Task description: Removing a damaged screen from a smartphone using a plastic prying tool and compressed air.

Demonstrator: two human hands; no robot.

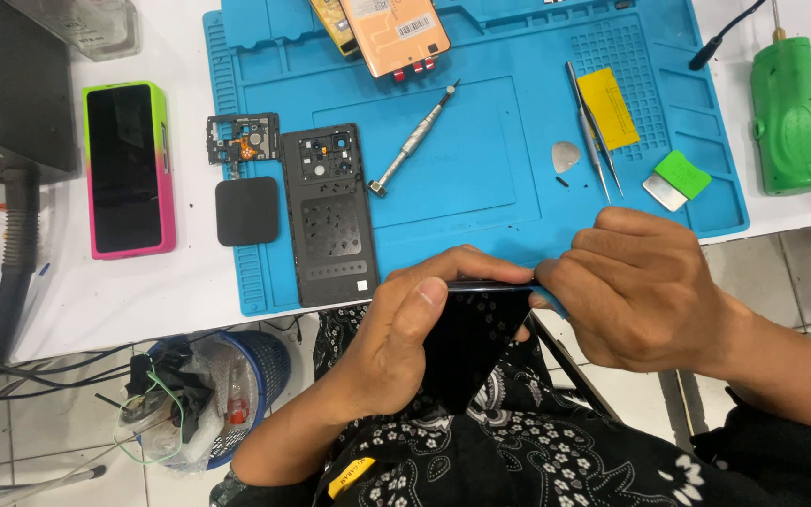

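My left hand (405,324) grips a black phone (469,343) held on edge over my lap, thumb along its top rim. My right hand (645,282) is closed around a thin blue pry tool (549,301) whose tip touches the phone's upper right edge. Both hands hover just in front of the near edge of the blue work mat (481,160). On the mat lie a black phone frame (330,216), a small circuit-board bracket (241,139), a black square pad (247,210) and a silver screwdriver (413,141).
Tweezers (591,127), a grey pick (565,156), a yellow card (609,106) and a green scraper (676,178) lie on the mat's right. An orange phone back (394,36) sits at the top. A pink-green phone (127,169) and green bottle (787,113) flank the mat. A waste bin (208,394) stands below.
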